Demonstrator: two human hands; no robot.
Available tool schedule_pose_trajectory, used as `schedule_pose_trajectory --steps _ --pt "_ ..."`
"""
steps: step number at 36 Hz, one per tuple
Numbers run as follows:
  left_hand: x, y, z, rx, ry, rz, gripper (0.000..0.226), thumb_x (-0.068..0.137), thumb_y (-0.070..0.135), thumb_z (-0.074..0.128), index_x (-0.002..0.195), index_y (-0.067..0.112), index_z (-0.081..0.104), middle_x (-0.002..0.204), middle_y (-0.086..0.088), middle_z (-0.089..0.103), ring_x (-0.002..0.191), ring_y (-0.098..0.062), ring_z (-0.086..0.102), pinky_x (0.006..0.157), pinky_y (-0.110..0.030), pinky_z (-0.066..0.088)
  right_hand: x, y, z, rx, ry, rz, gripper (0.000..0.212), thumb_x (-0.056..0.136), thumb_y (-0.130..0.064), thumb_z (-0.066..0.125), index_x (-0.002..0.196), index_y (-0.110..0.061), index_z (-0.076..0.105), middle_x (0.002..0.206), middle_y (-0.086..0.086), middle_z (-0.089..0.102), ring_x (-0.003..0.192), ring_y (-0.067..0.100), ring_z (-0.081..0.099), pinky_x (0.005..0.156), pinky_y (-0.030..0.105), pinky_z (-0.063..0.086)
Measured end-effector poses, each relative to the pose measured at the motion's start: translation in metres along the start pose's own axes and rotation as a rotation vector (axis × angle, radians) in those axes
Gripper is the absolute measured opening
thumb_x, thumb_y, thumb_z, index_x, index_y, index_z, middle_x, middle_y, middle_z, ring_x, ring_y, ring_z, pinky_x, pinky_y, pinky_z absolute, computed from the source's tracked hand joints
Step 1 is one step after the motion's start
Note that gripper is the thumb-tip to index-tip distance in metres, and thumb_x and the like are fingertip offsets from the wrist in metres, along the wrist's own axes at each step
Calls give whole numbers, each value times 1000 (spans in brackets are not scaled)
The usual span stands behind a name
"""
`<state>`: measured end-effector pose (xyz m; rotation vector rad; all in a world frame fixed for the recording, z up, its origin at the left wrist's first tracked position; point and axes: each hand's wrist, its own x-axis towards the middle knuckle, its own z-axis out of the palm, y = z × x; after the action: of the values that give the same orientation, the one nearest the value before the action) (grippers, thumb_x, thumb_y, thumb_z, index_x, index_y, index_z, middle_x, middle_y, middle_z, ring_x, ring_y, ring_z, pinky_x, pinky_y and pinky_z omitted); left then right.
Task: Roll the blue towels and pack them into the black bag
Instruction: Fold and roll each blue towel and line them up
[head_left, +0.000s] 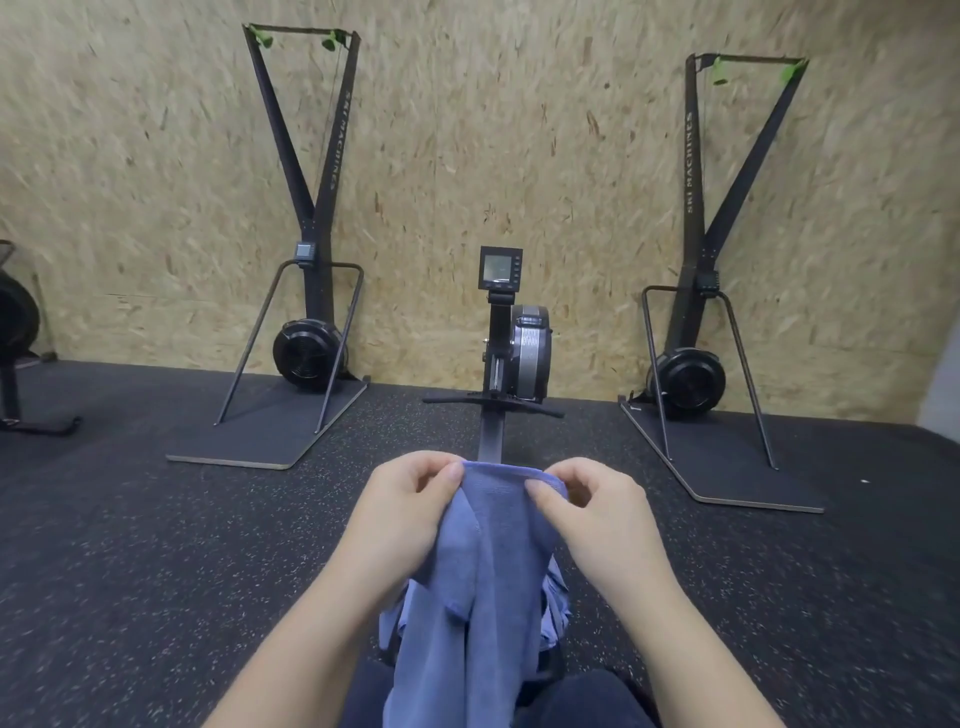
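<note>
Head view shows me my left hand (410, 499) and right hand (587, 512) each pinching a top corner of the blue towel (483, 571), which hangs limp over my lap, so I judge it light, floppy, best gripped at edges.

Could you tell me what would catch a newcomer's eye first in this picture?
First the blue towel at bottom centre, hanging from its top edge, which the left hand and right hand each pinch. Behind it a rowing machine with a small monitor stands against the chipboard wall. Two tall black ski machines, one left and one right, flank it.
</note>
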<state>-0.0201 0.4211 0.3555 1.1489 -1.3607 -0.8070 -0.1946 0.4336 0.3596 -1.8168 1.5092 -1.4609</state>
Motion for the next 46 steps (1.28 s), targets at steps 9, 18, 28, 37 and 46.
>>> schedule_pose_trajectory --steps 9,18,28,37,46 --pt "-13 7 18 -397 -23 -105 20 96 5 53 101 17 68 93 -8 73 81 -19 65 74 -36 54 -4 -14 22 172 -28 61 11 89 -21 63 78 -22 66 74 -2 70 72 18 65 69 37 53" --pt "-23 6 20 -235 -247 71 42 86 -14 56 90 24 73 97 -10 73 80 -15 70 66 -23 51 -1 -13 11 215 22 153 14 85 -20 66 71 -19 66 56 -7 64 51 2 53 52 21 42" --pt "-20 0 21 -29 -64 192 25 87 -1 61 77 21 66 89 5 66 72 -14 61 71 -28 50 -4 -10 9 159 21 159 14 81 -20 72 69 -14 67 55 -7 64 49 2 51 50 19 40" --pt "-23 1 16 244 -114 291 16 84 14 70 76 28 67 80 20 63 77 3 57 69 -11 38 -1 -4 -1 82 59 110 19 89 -22 65 71 -23 68 68 -10 69 62 -3 57 58 13 42" --pt "-26 9 16 173 -118 381 16 80 26 70 74 41 69 82 22 66 82 2 61 73 -8 39 -7 -13 0 45 -97 59 24 96 -14 50 83 -27 67 88 -9 71 85 6 64 81 27 49"
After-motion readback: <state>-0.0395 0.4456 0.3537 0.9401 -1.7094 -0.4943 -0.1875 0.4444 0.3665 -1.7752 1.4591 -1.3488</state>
